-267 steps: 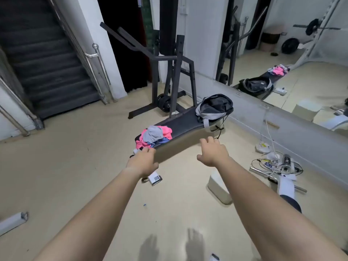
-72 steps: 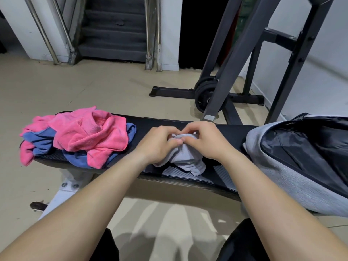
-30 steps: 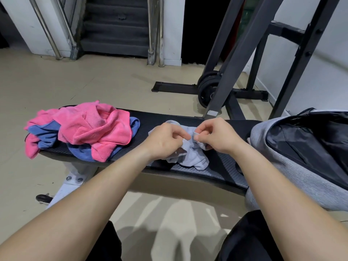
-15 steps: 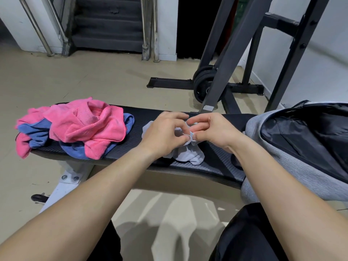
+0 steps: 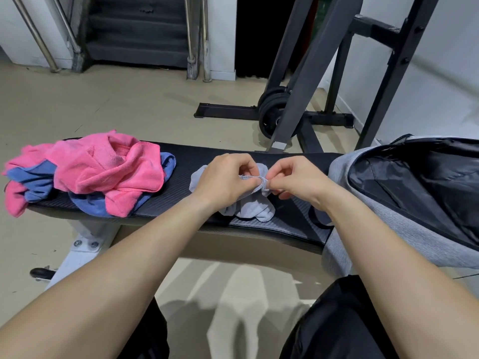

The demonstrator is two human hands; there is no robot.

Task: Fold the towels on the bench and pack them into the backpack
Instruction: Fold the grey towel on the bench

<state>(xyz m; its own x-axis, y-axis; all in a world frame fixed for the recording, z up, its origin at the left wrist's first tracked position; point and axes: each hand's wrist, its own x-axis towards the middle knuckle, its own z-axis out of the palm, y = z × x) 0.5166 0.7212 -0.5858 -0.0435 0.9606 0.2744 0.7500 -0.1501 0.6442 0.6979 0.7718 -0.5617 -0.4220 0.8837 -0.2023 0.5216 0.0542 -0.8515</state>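
At the left end of the surface (image 5: 197,156) there is a loose pile: a pink towel (image 5: 108,167) lies crumpled on top of a blue towel (image 5: 90,206), and both are not folded. One pink corner hangs over the near edge.

In the middle, the left hand (image 5: 223,177) pinches the top edge of a small grey towel (image 5: 255,211) between thumb and curled fingers (image 5: 248,164). The right hand (image 5: 298,177) is just beside it and pinches the same edge in the same way, so both hands hold this cloth and the two pinches almost touch. Only a short piece of the hem is stretched between them, and it runs left to right, along the length of the surface. From the fingers, the rest of the towel falls down and toward the person, and it rests bunched on the surface.

I judge that the step in hand is to find the corners and open the cloth. For this the hands must go apart along that same left-right line. Both are equally near to the towel.

At the right end lies the grey backpack (image 5: 388,216), its dark inside open toward the person. It is nearer to the right hand. Behind the surface stands a black weight rack (image 5: 305,81) on the floor.
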